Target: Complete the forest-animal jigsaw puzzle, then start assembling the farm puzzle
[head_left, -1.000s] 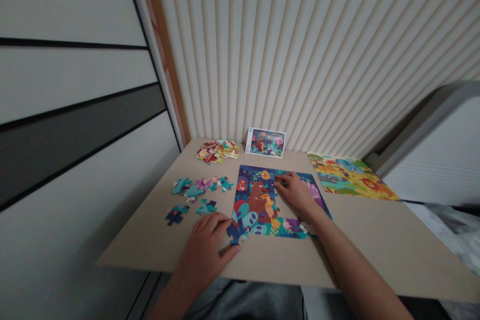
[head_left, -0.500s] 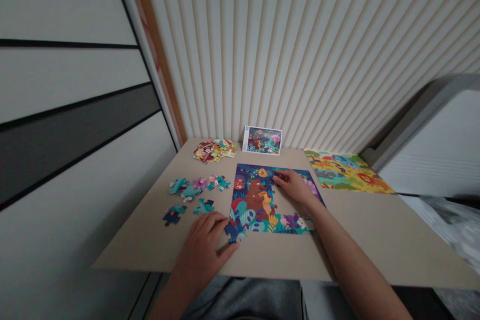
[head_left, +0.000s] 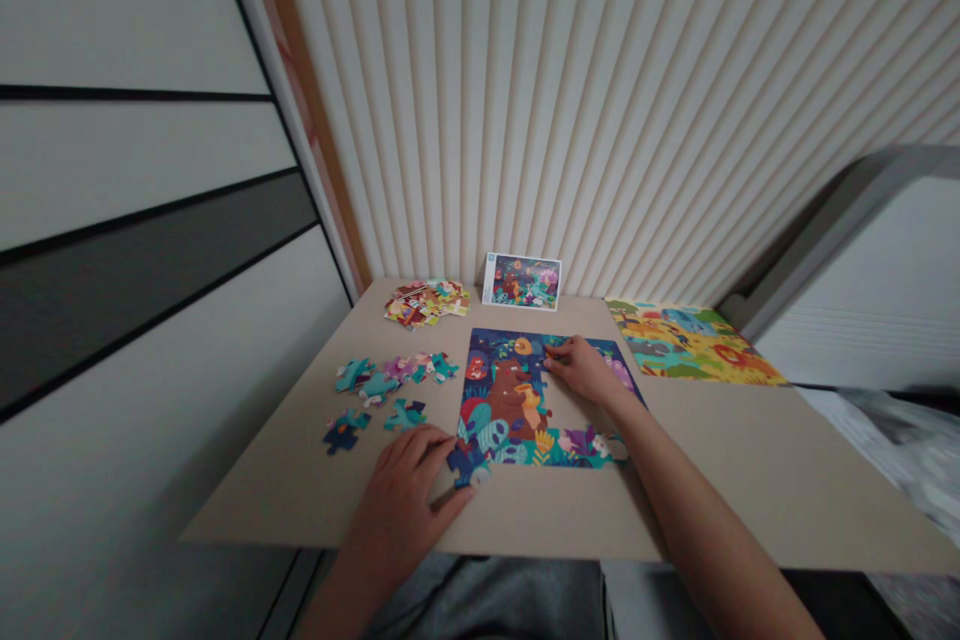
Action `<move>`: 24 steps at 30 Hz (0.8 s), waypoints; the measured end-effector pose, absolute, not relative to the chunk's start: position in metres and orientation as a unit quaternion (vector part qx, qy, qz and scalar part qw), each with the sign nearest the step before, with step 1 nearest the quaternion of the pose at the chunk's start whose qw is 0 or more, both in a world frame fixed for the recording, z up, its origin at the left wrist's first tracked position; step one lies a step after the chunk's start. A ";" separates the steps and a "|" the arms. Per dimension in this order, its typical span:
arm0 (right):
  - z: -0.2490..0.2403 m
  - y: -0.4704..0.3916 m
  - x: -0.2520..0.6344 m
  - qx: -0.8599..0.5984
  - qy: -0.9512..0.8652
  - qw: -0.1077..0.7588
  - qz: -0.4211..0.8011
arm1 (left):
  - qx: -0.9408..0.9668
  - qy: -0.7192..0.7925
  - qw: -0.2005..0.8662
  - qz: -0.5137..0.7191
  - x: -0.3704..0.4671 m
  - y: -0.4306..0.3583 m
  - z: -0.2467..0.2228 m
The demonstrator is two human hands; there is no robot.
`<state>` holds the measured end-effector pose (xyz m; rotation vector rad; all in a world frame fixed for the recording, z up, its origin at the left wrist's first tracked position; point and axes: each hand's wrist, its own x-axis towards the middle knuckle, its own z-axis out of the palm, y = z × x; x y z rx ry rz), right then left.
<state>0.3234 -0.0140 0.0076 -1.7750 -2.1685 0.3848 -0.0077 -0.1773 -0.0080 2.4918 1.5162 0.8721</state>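
A partly assembled puzzle [head_left: 517, 390] with a brown bear lies on the table, its middle right showing bare tabletop. My right hand [head_left: 581, 367] is at its upper part, fingertips pinched on a small piece whose shape is mostly hidden. Near the lower left corner of the puzzle, my left hand [head_left: 412, 480] holds a dark blue puzzle piece [head_left: 466, 462] between thumb and fingers. Loose teal and purple pieces [head_left: 379, 383] lie left of the puzzle, with a dark blue piece [head_left: 343, 433] and a teal piece [head_left: 406, 414] nearer me.
A picture card [head_left: 523, 282] leans against the pleated curtain [head_left: 510, 100] at the back. Left of it is a pile of red and yellow pieces [head_left: 427, 303]. A yellow animal puzzle [head_left: 697, 345] lies at the back right of the table [head_left: 750, 460].
The fingers of my right hand have shifted slightly and draw closer together at the upper part of the puzzle. My left hand keeps its place with the dark blue piece.
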 end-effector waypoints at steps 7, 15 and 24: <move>0.015 -0.030 0.311 -0.633 -0.753 0.149 0.099 | 0.820 0.492 0.045 0.290 -0.008 -0.177 -0.009; 0.022 -0.027 0.344 -0.618 -0.654 0.407 0.157 | 0.814 0.493 0.040 0.305 -0.007 -0.179 -0.008; 0.039 -0.084 0.283 -0.410 -0.746 0.284 0.442 | 0.823 0.485 0.030 0.293 -0.003 -0.177 -0.010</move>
